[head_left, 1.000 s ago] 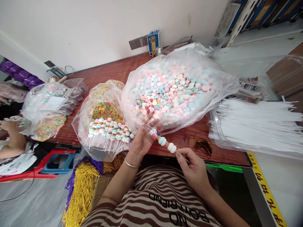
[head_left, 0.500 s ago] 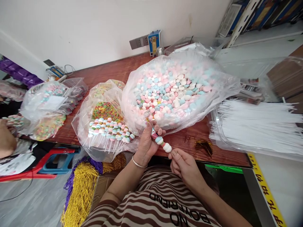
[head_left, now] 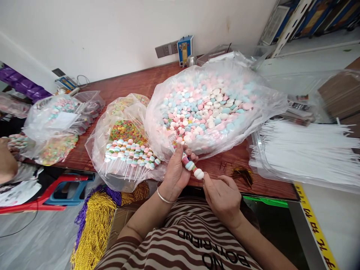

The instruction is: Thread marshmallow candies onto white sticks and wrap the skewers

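One candy skewer (head_left: pixel 189 165) is grasped by the left hand (head_left: pixel 174 173) and pinched by the right hand (head_left: pixel 222 197); probably light, soft, best held low.

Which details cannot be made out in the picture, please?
The skewer, lower end: head view, hidden by the right fingers.
The wrapper, print: head view, too small.
The sticks, some right ends: head view, cut by the right edge.
The co-worker's arm: head view, cut by the left edge.
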{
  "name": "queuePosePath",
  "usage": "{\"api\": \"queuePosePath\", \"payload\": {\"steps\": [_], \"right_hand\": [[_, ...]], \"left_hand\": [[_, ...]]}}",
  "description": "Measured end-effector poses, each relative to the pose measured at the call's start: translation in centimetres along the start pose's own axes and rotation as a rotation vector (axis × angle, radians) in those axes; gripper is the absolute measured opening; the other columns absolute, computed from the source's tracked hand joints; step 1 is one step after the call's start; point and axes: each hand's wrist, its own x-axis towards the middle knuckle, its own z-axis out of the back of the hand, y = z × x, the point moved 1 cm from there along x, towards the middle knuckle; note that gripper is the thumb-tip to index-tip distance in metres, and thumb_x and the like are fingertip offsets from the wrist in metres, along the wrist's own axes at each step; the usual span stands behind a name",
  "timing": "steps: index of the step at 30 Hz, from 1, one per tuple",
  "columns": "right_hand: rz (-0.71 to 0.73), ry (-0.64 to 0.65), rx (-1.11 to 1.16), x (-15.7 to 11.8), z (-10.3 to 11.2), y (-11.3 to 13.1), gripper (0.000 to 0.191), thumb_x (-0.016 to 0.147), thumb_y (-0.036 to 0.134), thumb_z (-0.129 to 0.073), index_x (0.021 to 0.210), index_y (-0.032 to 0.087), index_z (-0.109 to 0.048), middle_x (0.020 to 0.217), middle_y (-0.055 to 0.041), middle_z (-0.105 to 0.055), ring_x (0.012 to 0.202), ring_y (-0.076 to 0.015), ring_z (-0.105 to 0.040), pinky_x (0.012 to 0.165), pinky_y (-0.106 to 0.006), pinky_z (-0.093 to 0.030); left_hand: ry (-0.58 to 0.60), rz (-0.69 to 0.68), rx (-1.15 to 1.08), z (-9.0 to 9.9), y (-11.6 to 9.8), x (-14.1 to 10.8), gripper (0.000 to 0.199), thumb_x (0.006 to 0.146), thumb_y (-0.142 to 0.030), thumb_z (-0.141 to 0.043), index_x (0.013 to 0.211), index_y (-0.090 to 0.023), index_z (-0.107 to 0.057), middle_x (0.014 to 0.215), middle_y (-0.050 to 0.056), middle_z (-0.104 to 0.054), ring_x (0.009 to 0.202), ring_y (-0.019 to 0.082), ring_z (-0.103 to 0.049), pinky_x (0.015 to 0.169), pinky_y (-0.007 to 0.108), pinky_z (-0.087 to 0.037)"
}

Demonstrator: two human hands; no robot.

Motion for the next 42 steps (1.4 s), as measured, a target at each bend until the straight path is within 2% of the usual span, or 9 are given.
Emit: {"api": "queuePosePath", "payload": {"steps": [3, 8, 11, 16, 26, 33, 36, 38, 42], "right_hand": [[-0.141, 0.043, 0.184, 0.2, -0.3, 0.5, 0.017, 0.098, 0.024, -0.057, 0.101, 0.018, -0.072, 0.064, -0.0024, -0.064, 0.057, -0.0146, -0.056, 0.073, -0.034, -0.049], [-0.893, 0.270, 1.318, 0.6, -0.8, 2.1, 0.034, 0.100, 0.048, -0.052, 0.083, 0.021, -0.063, 0.040, 0.0124, -0.033, 0.031, -0.0079, -0.027, 0.045, -0.026, -0.042], [-1.036, 0.274, 1.653, 0.8, -0.9, 2.0, 0.030, 0.092, 0.047, -0.067, 0.084, 0.018, -0.067, 0.040, 0.0156, -0.027, 0.031, -0.0034, -0.015, 0.044, -0.023, -0.041], [-1.025, 0.293, 1.545, 0.6, -0.9, 1.1, 0.032, 0.087, 0.047, -0.075, 0.080, 0.016, -0.068, 0.042, 0.0139, -0.030, 0.036, -0.0031, -0.020, 0.046, -0.021, -0.039], [-1.046, 0.426, 1.535, 0.9, -0.1, 1.5, 0.037, 0.091, 0.054, -0.067, 0.084, 0.018, -0.065, 0.050, 0.0133, -0.027, 0.039, -0.0039, -0.016, 0.040, -0.021, -0.029], [-0.192, -0.022, 0.248, 0.9, 0.4, 0.8, 0.013, 0.100, 0.024, -0.058, 0.093, 0.018, -0.067, 0.065, 0.0010, -0.061, 0.056, -0.0123, -0.051, 0.057, -0.028, -0.039], [0.105, -0.107, -0.006, 1.0, 0.4, 0.6, 0.008, 0.096, 0.014, -0.062, 0.099, 0.016, -0.068, 0.060, 0.0011, -0.061, 0.054, -0.0133, -0.052, 0.061, -0.030, -0.040], [-0.005, -0.070, 0.136, 1.2, 0.3, 0.6, 0.008, 0.097, 0.019, -0.060, 0.096, 0.017, -0.067, 0.061, 0.0002, -0.061, 0.053, -0.0131, -0.053, 0.058, -0.030, -0.040], [-0.707, 0.174, 1.029, 1.7, 0.1, 1.0, 0.030, 0.101, 0.043, -0.053, 0.082, 0.020, -0.059, 0.045, 0.0099, -0.039, 0.035, -0.0085, -0.034, 0.044, -0.025, -0.037]], "left_hand": [[0.000, -0.008, 0.010, 0.0, 0.4, -0.2, 0.034, 0.081, -0.045, -0.081, 0.087, -0.017, -0.064, 0.070, -0.005, -0.055, 0.063, 0.009, -0.057, 0.072, 0.026, -0.054], [0.165, 0.037, 0.013, 0.5, 1.1, -0.2, 0.040, 0.079, -0.055, -0.079, 0.086, -0.019, -0.066, 0.064, -0.006, -0.048, 0.061, 0.010, -0.054, 0.073, 0.027, -0.054], [0.232, 0.086, 0.066, 1.1, 0.7, 0.1, 0.048, 0.077, -0.065, -0.075, 0.085, -0.018, -0.068, 0.074, 0.001, -0.060, 0.073, 0.017, -0.063, 0.081, 0.034, -0.055], [0.290, 0.027, 0.134, 1.6, -1.1, 0.7, 0.064, 0.069, -0.072, -0.076, 0.105, -0.020, -0.072, 0.104, 0.009, -0.072, 0.094, 0.026, -0.069, 0.090, 0.042, -0.054], [0.188, -0.118, 0.084, 0.5, -1.6, 0.7, 0.021, 0.086, -0.039, -0.077, 0.092, -0.021, -0.069, 0.068, -0.006, -0.046, 0.063, 0.008, -0.052, 0.085, 0.028, -0.055], [0.194, -0.094, 0.053, 0.3, -0.8, 0.5, 0.024, 0.087, -0.037, -0.077, 0.097, -0.017, -0.069, 0.070, -0.006, -0.049, 0.066, 0.008, -0.054, 0.082, 0.027, -0.054], [0.184, -0.099, 0.082, 0.3, -0.6, 0.5, 0.026, 0.087, -0.037, -0.076, 0.100, -0.016, -0.069, 0.070, -0.005, -0.050, 0.067, 0.008, -0.054, 0.080, 0.027, -0.054], [0.185, -0.105, 0.096, 0.4, -0.5, 0.6, 0.027, 0.087, -0.039, -0.077, 0.100, -0.016, -0.068, 0.070, -0.005, -0.050, 0.067, 0.009, -0.054, 0.080, 0.027, -0.054], [0.279, -0.082, 0.068, 0.8, -0.4, 0.8, 0.028, 0.085, -0.043, -0.077, 0.097, -0.019, -0.068, 0.069, -0.006, -0.047, 0.064, 0.009, -0.052, 0.082, 0.029, -0.055]]}}
